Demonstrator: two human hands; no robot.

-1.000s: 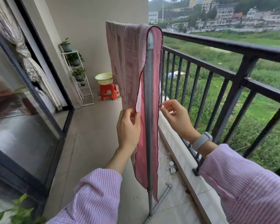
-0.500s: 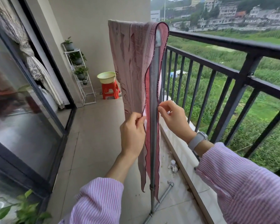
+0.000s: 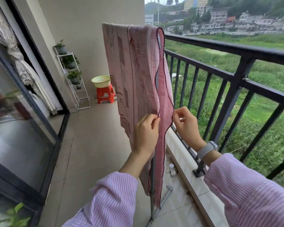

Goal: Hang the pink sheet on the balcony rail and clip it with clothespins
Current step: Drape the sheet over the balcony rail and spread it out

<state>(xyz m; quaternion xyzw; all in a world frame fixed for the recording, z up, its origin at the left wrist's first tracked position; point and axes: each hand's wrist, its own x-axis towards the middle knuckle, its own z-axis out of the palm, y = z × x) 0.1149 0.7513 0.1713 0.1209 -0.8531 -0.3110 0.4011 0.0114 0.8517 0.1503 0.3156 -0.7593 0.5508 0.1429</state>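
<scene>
Pink sheet (image 3: 138, 76) draped over grey metal rack pole (image 3: 152, 200), just inside balcony rail (image 3: 236, 49); pole mostly hidden behind cloth. Your left hand (image 3: 145, 133) pinches near hem, your right hand (image 3: 186, 123) pinches far hem, fingers curled on both. No legible writing. Yellow basin (image 3: 100, 81) on orange stool (image 3: 105, 95); contents not visible. Potted plants on white shelf (image 3: 75, 82).
</scene>
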